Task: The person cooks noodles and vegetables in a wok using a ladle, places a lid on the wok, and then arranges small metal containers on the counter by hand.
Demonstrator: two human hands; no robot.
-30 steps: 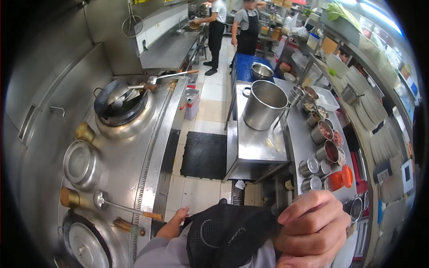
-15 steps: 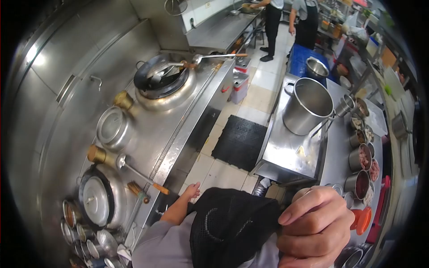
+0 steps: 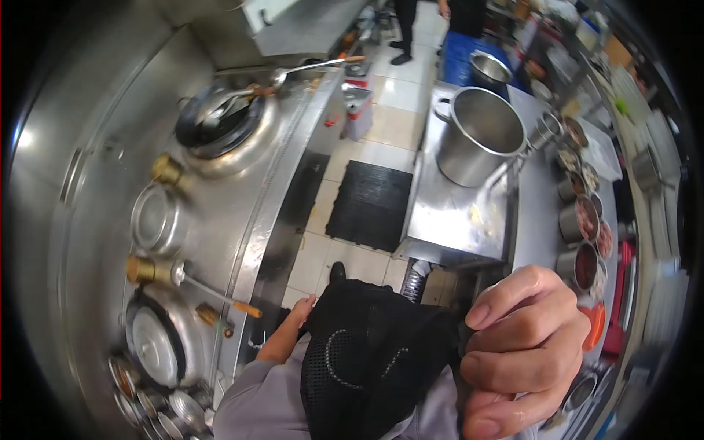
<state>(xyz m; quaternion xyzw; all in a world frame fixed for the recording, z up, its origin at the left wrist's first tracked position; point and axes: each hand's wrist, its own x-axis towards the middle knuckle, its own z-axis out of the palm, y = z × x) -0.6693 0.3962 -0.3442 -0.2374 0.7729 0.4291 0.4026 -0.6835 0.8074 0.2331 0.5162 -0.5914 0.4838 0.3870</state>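
My right hand (image 3: 524, 345) is raised close to the camera at the lower right, its fingers curled inward. The curled fingers hide the palm, so I cannot make out whether it holds anything. At my side, beside the stove counter's front edge, hangs my left hand (image 3: 302, 309). Its fingers look loosely extended, and no object shows in it. Black cloth (image 3: 367, 352) with a dotted curved mark covers the front of my grey shirt. Nearest to the left hand on the counter is a ladle (image 3: 213, 291) with an orange-brown handle.
A wok (image 3: 220, 125) with utensils sits on the left stove; a lidded pan (image 3: 155, 345) stands nearer. On the right steel counter is a tall stockpot (image 3: 480, 139), with ingredient tins (image 3: 579, 220) beyond. A black mat (image 3: 369, 205) lies in the aisle. Two people stand at the far end.
The view has tipped downward and shifted, so a shoe now shows below me. My right hand stays raised with fingers curled, and my left hand remains low at my side.
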